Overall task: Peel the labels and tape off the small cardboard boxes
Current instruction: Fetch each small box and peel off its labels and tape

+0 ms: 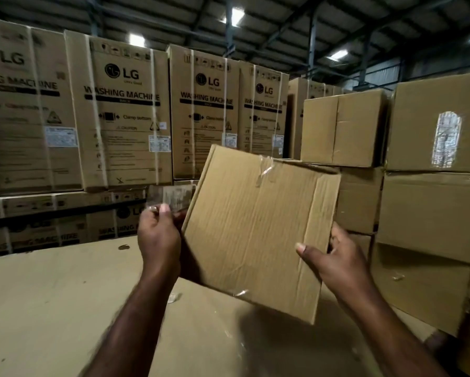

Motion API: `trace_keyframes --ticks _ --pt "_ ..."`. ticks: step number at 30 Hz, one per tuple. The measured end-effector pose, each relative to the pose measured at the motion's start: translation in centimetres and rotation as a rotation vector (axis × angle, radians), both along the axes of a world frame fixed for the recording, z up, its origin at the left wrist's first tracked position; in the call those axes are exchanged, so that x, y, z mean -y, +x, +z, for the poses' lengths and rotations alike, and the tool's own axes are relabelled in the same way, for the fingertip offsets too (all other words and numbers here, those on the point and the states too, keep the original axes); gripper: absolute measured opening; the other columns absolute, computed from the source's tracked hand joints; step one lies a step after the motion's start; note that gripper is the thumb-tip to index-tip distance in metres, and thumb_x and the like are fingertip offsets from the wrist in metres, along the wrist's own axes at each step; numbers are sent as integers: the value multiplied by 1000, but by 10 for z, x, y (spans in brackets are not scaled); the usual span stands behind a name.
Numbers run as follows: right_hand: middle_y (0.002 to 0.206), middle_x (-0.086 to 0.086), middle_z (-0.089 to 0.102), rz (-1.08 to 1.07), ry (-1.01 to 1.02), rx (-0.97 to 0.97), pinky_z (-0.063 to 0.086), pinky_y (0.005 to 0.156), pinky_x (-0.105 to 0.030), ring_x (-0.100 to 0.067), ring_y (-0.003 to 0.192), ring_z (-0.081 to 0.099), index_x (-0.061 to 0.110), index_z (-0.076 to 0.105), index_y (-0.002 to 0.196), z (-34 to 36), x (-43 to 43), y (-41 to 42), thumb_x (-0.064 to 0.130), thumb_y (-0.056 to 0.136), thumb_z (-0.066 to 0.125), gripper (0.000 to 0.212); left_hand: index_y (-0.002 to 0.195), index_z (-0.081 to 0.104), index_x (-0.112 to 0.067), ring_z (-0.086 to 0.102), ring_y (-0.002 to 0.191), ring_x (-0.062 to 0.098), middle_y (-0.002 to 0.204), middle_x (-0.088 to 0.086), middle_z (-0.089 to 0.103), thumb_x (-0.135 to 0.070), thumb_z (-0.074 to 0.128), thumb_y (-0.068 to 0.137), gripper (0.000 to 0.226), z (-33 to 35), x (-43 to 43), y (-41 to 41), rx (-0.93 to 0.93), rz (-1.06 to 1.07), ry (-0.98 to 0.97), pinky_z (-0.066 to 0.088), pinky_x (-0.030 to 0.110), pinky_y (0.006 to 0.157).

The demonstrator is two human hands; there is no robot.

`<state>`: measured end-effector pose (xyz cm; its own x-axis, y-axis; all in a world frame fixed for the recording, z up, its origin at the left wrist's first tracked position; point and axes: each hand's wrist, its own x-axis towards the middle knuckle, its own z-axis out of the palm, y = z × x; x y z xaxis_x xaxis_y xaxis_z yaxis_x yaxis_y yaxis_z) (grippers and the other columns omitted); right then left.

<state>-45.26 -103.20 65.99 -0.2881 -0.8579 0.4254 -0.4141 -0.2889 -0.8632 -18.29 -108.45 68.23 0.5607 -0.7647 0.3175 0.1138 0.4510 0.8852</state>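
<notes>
While the right hand (334,257) clasps the tilted box (255,227) by its edge, the left hand (159,238) pinches a label strip (171,195).

Plain brown cardboard box (255,229) tilted in mid-air, crumpled clear tape (266,170) on its top edge, a peeled label strip (171,195) off its left side.

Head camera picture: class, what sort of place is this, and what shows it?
Probably a warehouse: stacks of washing machine cartons, a high metal roof with strip lights, and plain boxes piled on the right.
</notes>
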Motion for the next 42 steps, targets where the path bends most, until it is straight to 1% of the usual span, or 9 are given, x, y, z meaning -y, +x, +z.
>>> trace_keyframes --ticks 6,10,14,16,21,26,30,36,42 --pt "158 -9 34 -21 -241 43 34 116 -38 -22 145 34 15 26 156 73 23 -24 19 90 72 81 120 58 -20 72 96 22 111 8 71 -30 44 106 22 78 -6 -30 -330 -231 -107 60 42 77" --pt "150 -9 46 -3 -389 74 44 110 -47 -21 138 45 21 36 149 107 68 -37 30 82 74 78 119 51 -15 70 65 12 106 14 75 -25 41 108 18 110 13 -52 -566 -330 -297 53 21 52" --pt "146 -7 50 29 -517 103 47 107 -45 -20 136 47 19 41 144 137 121 -55 18 86 74 67 109 51 -16 76 90 20 111 16 73 -19 42 107 9 131 54 -77 -633 -272 -373 63 32 76" --pt "144 -8 52 52 -554 113 48 106 -45 -20 134 49 17 43 143 153 154 -69 13 86 73 64 109 51 -16 75 95 21 112 15 72 -19 44 107 9 141 81 -92 -609 -239 -399 62 37 84" --pt "146 -11 50 92 -602 122 46 109 -41 -19 136 46 12 43 145 179 230 -100 11 88 72 64 110 58 -25 69 94 13 120 7 69 -28 49 104 11 160 149 -119 -396 -73 -314 58 27 79" --pt "150 -14 45 118 -619 147 43 112 -38 -22 140 42 10 41 147 198 295 -118 8 88 72 66 105 57 -28 65 107 20 117 2 64 -31 46 105 12 180 200 -150 -243 41 -303 55 46 95" --pt "148 -15 46 161 -639 206 39 113 -32 -15 136 42 4 40 146 211 337 -123 3 88 70 65 100 57 -31 66 109 21 116 2 66 -28 47 105 11 200 236 -160 -249 5 -366 55 49 95" --pt "149 -17 44 186 -673 254 36 113 -26 -22 139 41 1 39 146 231 402 -124 -2 88 68 65 100 59 -31 66 108 22 116 5 67 -32 47 104 13 224 290 -164 -273 -69 -338 56 50 91" --pt "152 -17 41 199 -672 256 31 108 -20 -23 142 38 3 37 148 231 470 -111 -2 88 68 68 124 59 -24 67 102 16 115 3 69 -32 44 105 25 233 348 -160 -358 -46 -298 58 42 83"
